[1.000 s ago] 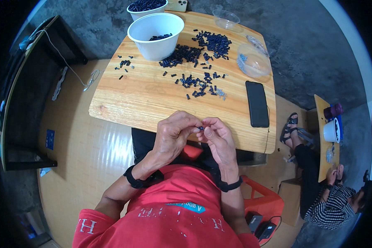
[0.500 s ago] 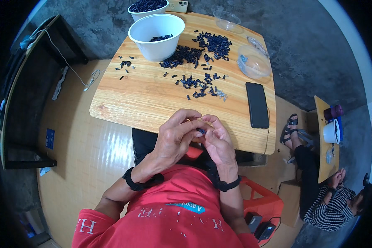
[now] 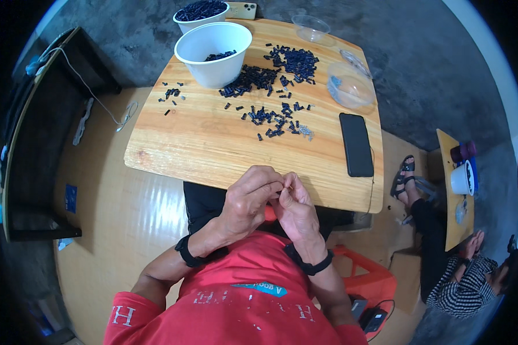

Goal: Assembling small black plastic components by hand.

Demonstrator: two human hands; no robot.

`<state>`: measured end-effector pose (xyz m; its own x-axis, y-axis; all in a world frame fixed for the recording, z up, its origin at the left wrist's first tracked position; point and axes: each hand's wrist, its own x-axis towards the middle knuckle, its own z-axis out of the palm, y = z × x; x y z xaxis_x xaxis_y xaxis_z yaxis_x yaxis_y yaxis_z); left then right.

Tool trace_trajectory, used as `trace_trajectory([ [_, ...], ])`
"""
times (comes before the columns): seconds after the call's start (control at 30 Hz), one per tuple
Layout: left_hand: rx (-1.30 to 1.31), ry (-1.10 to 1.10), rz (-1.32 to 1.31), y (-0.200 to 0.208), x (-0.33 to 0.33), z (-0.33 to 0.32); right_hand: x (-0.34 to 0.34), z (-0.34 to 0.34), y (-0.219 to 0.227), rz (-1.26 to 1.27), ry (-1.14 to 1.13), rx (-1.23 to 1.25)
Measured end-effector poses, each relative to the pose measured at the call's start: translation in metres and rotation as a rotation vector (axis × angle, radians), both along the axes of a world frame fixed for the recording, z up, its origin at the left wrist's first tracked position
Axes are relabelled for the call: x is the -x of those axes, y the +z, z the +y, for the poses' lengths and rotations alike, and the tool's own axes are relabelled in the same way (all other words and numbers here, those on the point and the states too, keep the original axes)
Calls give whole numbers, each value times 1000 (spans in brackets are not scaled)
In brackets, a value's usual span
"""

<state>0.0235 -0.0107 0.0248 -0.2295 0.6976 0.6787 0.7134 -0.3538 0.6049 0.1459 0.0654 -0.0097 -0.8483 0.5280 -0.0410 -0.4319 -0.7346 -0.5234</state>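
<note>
Over the table's near edge, my left hand point(image 3: 246, 198) and my right hand point(image 3: 297, 211) meet, their fingertips pinched together. A small dark cylindrical piece point(image 3: 279, 192) sits between them, with only a sliver showing past the fingers. Beyond my hands, several loose pieces of the same dark kind point(image 3: 263, 115) lie scattered on the wooden table point(image 3: 184, 149). Beside them is a little heap of tiny pale, silvery parts point(image 3: 306, 132). Denser piles of dark pieces point(image 3: 293, 63) lie farther back.
A white tub point(image 3: 210, 66) holds some dark pieces; a fuller tub point(image 3: 200, 11) stands behind it. On the right are a clear round container point(image 3: 350, 92), a clear bowl point(image 3: 311, 29) and a black phone point(image 3: 357, 145). Another person point(image 3: 463, 282) sits at a side table point(image 3: 452, 221).
Both hands have come slightly lower and toward me, fingertips closer together. The dark piece, plainer to see before, is now mostly covered by my fingers.
</note>
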Motion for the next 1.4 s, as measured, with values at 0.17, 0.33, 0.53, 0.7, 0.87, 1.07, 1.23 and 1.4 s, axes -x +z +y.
trace_trajectory([
  [0.17,83,-47,-194,4,-10,7,-14,1,12,-65,-108,-7],
  [0.33,246,-17,-519,16,23,7,-77,9,26,-207,-601,-330],
  [0.53,421,276,-203,-5,107,25,-172,44,-24,-611,-1303,-298],
  [0.7,459,283,76,-5,114,43,-188,70,-94,-607,-1241,-55],
  [0.87,377,212,150,1,105,66,-192,89,-115,-629,-1117,-86],
  [1.07,447,243,228,-15,103,85,-167,81,-71,-833,-1432,-138],
  [1.23,454,223,238,-15,101,85,-156,67,-39,-874,-1510,-449],
  [1.4,417,190,265,-20,97,77,-126,55,-13,-831,-1419,-625],
])
